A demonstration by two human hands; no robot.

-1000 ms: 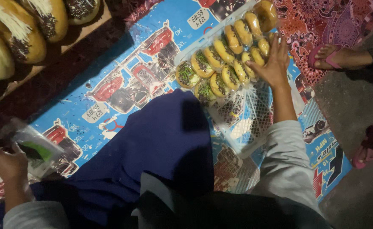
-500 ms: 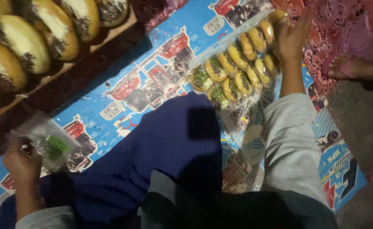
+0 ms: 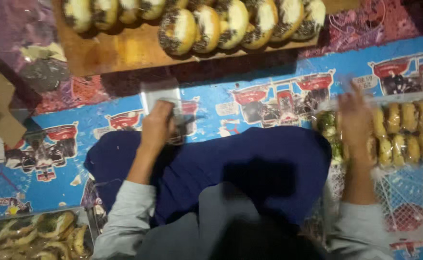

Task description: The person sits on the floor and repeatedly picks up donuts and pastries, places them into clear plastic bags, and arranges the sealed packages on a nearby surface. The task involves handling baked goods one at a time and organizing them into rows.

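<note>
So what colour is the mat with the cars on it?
Bright blue mat with red cars, clearest in the head view.

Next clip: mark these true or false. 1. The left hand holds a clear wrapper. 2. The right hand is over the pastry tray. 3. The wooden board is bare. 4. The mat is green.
1. True: the left hand grips a clear wrapper.
2. True: the right hand, blurred, is over the pastry tray.
3. False: the wooden board carries a row of topped buns.
4. False: the mat is blue with red prints.
</note>
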